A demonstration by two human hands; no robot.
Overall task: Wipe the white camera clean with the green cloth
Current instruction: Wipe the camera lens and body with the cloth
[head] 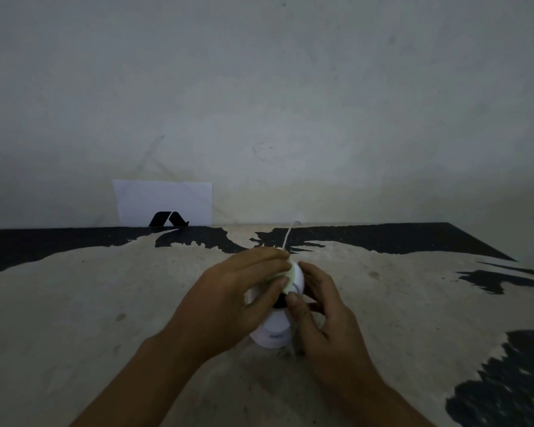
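A person is working at a worn table top (74, 303), beige with black patches: the small rounded white plastic camera (273, 332) is standing upright at centre, long axis vertical, its domed head enclosed between both hands. The left hand (228, 300) is coming in from 8 o'clock, fingers closed on the pale green cloth (289, 277) and pressing it to the head's upper face at about 12 o'clock. The right hand (324, 315), at 3 o'clock, is curling around the body to steady it, so the left, nearer the dome, looks set to make the coming stroke.
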